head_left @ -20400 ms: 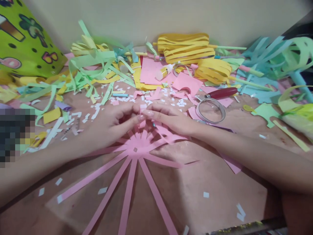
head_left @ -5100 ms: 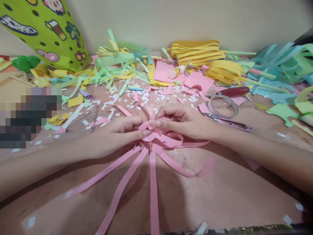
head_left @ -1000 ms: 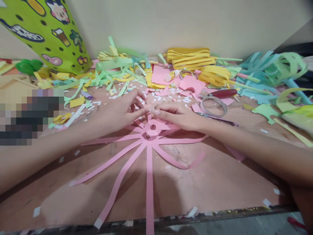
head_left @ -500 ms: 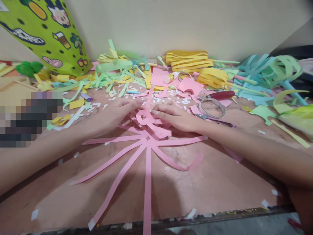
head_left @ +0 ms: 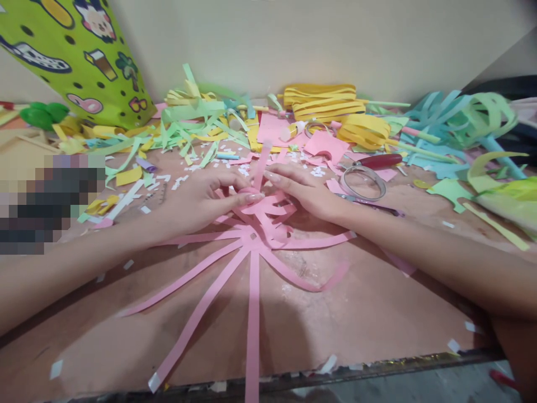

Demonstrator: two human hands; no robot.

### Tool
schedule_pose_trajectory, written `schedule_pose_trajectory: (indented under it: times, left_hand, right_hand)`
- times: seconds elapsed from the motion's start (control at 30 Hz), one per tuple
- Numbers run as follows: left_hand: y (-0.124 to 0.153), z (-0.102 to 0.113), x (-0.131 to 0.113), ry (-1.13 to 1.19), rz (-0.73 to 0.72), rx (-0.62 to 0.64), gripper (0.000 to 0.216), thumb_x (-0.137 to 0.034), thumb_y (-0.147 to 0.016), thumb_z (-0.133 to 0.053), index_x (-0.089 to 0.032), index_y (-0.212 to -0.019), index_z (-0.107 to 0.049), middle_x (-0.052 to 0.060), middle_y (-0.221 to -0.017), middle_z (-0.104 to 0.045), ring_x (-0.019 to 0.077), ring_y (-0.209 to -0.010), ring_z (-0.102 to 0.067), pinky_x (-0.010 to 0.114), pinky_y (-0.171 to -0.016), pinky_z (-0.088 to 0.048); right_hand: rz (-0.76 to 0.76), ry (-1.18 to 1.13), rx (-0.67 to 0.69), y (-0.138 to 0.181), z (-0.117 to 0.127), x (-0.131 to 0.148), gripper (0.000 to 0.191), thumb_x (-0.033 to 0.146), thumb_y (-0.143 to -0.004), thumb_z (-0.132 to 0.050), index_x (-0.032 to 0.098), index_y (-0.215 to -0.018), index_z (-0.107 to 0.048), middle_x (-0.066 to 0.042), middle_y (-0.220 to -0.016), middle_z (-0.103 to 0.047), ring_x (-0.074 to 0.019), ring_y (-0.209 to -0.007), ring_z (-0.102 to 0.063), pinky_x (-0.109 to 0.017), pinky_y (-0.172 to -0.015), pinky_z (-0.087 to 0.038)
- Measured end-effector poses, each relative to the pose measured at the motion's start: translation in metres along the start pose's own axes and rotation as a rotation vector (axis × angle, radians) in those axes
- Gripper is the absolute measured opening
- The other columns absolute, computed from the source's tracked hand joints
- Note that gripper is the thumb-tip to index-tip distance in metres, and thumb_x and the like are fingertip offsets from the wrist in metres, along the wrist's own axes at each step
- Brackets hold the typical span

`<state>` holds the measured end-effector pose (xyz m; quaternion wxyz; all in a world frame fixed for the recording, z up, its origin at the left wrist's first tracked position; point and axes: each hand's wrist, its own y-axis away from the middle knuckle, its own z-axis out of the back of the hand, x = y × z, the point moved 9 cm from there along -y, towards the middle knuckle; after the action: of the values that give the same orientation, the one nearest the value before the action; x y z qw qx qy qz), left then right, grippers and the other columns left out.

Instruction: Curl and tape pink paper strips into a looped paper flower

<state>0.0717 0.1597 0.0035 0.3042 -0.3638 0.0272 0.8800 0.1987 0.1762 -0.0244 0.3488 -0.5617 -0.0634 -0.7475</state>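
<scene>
A pink paper-strip piece [head_left: 253,302] lies at the middle of the table, its arms fanned out from a small centre; several other pink strips curl in a bunch above that centre. The fingers and thumb of my left hand [head_left: 218,193] close on the curled strips at a round pink part. My right hand [head_left: 300,187], thumb and fingers drawn together, grips at the side of a pink strip [head_left: 260,165] pointing away from me. Its lower fingers are partly hidden behind the bunch. White tabs show at some strip ends.
Scissors [head_left: 377,207] and a tape roll [head_left: 363,183] lie right of my right hand. Yellow [head_left: 323,103], green and blue paper-strip pieces line the wall. A green printed bag [head_left: 100,73] stands back left. White paper bits scatter over the table [head_left: 201,347].
My left hand has shifted right and its thumb has come onto the curled strips. My right fingers have moved up to the far-pointing strip. The bunch has turned and reshaped.
</scene>
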Motion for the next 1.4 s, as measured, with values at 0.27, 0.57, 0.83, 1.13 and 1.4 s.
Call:
schedule_pose_trajectory:
  times: [0.27, 0.57, 0.83, 1.13, 1.4]
  left_hand:
    - [0.005, -0.01, 0.004, 0.056, 0.05, 0.015, 0.032, -0.049, -0.093, -0.064, -0.02, -0.088, -0.075, 0.002, -0.085, -0.072, 0.0146, -0.07, -0.06, 0.025, -0.061, -0.043]
    - [0.015, -0.011, -0.033, -0.271, -0.347, 0.028, 0.035, -0.037, -0.103, -0.048, -0.018, -0.085, -0.071, 0.006, -0.102, -0.073, 0.0222, -0.099, -0.062, 0.035, -0.091, -0.045]
    - [0.025, 0.001, -0.051, -1.004, -0.529, -0.219, 0.032, -0.037, -0.103, -0.042, -0.016, -0.094, -0.064, 0.012, -0.095, -0.072, 0.0311, -0.092, -0.063, 0.042, -0.076, -0.047]
    - [0.027, -0.017, -0.048, -0.995, -0.564, -0.121, 0.036, -0.029, -0.101, -0.032, -0.015, -0.091, -0.064, 0.015, -0.093, -0.066, 0.0311, -0.09, -0.061, 0.043, -0.075, -0.046]
    - [0.022, -0.02, -0.042, -0.898, -0.52, -0.034, 0.031, -0.026, -0.098, -0.036, -0.014, -0.085, -0.061, 0.013, -0.083, -0.063, 0.0288, -0.082, -0.057, 0.042, -0.075, -0.044]
  right_hand:
    - [0.042, -0.165, -0.016, 0.003, -0.002, 0.004, 0.037, 0.044, -0.095, -0.064, 0.025, -0.127, -0.065, -0.006, -0.138, -0.06, -0.0163, -0.114, -0.059, -0.029, -0.095, -0.052]
    - [0.031, -0.263, 0.059, 0.003, -0.017, 0.009, 0.028, 0.036, -0.106, -0.048, 0.015, -0.091, -0.061, 0.001, -0.083, -0.061, -0.0084, -0.078, -0.06, -0.021, -0.074, -0.049]
    - [0.111, -0.014, 0.158, 0.005, -0.024, 0.012, 0.033, 0.04, -0.107, -0.044, 0.015, -0.092, -0.06, -0.002, -0.089, -0.062, -0.0112, -0.085, -0.057, -0.025, -0.083, -0.044]
    - [0.185, 0.093, 0.242, 0.006, -0.033, 0.02, 0.031, 0.034, -0.108, -0.041, 0.015, -0.095, -0.061, -0.001, -0.088, -0.063, -0.0116, -0.09, -0.059, -0.026, -0.091, -0.044]
    - [0.218, 0.167, 0.248, 0.007, -0.035, 0.019, 0.026, 0.028, -0.108, -0.039, 0.016, -0.092, -0.055, -0.003, -0.095, -0.064, -0.0113, -0.09, -0.058, -0.026, -0.089, -0.046]
